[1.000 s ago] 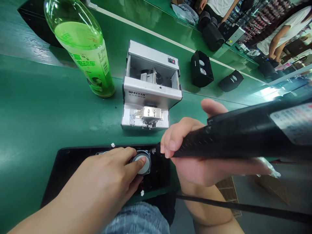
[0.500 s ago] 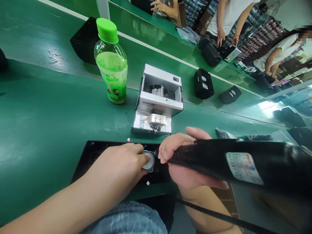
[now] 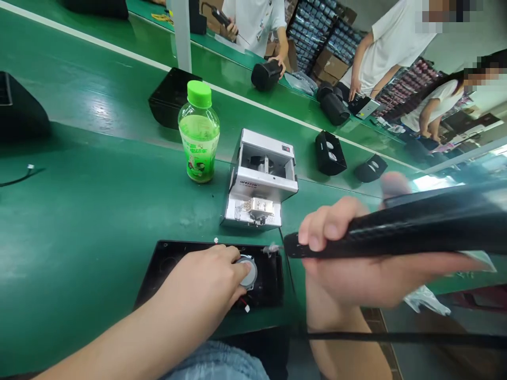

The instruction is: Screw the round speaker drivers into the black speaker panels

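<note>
My left hand (image 3: pixel 216 277) grips a round grey speaker driver (image 3: pixel 249 274), its thumb pressed on top. The driver sits inside a long black speaker housing (image 3: pixel 273 285) that lies on the bench near my lap. A red wire with a small white connector (image 3: pixel 247 308) sticks out beside my fingers. To the right of the housing, my right hand (image 3: pixel 348 264) is wrapped around a black electric screwdriver (image 3: pixel 380 232), raised and lying roughly level across the view. The far end of the tool is blurred, and its working tip cannot be made out clearly.
Behind the housing stands a grey screw feeder (image 3: pixel 261 182). To its left is a green-capped drink bottle (image 3: pixel 199 137). Black speaker boxes (image 3: pixel 330 153) line the bench further back. Across it, people (image 3: pixel 257 26) handle similar boxes. A loose cable (image 3: pixel 19 179) lies at left.
My right hand has lifted the electric screwdriver away from the speaker driver, to the right. My left hand keeps its hold on the driver. The camera view has shifted somewhat.
</note>
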{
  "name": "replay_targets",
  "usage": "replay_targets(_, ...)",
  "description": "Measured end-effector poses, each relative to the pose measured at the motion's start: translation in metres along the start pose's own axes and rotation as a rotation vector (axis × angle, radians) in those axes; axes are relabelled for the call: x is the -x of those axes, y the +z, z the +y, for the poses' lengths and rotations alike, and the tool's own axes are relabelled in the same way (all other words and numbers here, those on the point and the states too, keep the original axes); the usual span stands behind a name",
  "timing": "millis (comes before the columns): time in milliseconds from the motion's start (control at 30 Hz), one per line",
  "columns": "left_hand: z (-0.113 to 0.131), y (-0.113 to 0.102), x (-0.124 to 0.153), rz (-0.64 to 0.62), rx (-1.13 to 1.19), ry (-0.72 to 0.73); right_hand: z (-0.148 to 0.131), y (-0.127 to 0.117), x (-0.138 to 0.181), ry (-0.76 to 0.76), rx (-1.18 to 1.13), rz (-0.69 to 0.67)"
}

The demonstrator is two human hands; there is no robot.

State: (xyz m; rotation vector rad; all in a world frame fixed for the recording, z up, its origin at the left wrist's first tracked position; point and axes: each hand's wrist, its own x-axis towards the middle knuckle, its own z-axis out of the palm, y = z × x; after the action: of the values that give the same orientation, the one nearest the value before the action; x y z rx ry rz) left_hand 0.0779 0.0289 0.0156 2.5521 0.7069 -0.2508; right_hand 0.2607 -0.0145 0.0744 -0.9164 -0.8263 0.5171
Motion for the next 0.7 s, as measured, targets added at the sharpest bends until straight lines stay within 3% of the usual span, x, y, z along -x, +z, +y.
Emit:
replay_targets(100,0.0,0.0,-0.001,-0.01,0.008,-0.006,-0.001,0.018,-0.023,-0.125,0.008,-0.033)
replay_targets(200,0.0,0.003,0.0,-0.009,0.028,-0.003,0.024,0.031,-0.037,-0.249,-0.031,-0.157)
replay_targets(367,-0.002,0.01,0.001,0.068,0.059,0.036,0.047,0.035,-0.041,-0.234,-0.003,-0.158)
replay_targets(533,-0.002,0.009,0.002,0.047,0.035,0.034,0.039,0.027,-0.034,-0.1,-0.013,-0.159)
replay_targets(700,-0.003,0.01,0.002,0.101,0.001,0.049,-0.001,0.019,-0.009,-0.061,0.035,-0.038)
